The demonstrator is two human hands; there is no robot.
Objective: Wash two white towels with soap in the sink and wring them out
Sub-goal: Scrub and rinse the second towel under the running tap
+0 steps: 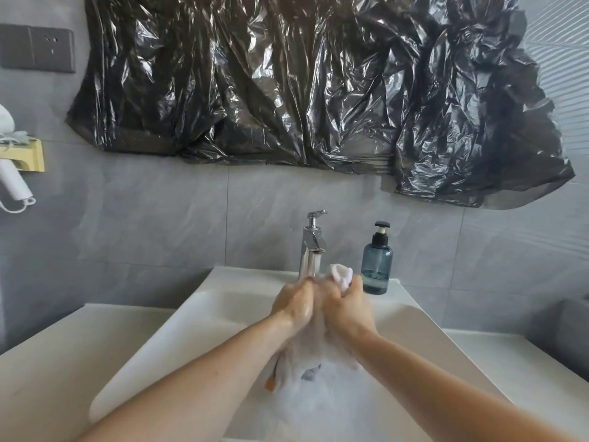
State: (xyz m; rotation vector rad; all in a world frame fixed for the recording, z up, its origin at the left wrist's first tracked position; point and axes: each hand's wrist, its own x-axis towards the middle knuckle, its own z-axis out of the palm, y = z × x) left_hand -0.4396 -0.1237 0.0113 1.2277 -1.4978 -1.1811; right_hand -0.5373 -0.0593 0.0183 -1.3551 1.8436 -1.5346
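A wet white towel (314, 346) hangs between my two hands over the white sink (197, 314). My left hand (294, 306) and my right hand (345, 309) both grip it, knuckles close together. A bunched end of the towel (341, 274) sticks up above my right hand. The lower part trails down into foamy water (318, 400) in the basin. A small orange and grey tag (271, 382) shows at the towel's lower edge. Only one towel is plainly visible.
A chrome faucet (312, 247) stands just behind my hands. A blue soap pump bottle (376, 263) sits to its right on the sink ledge. Black plastic sheeting (302, 81) covers the wall above. A white hair dryer (12, 183) hangs at far left.
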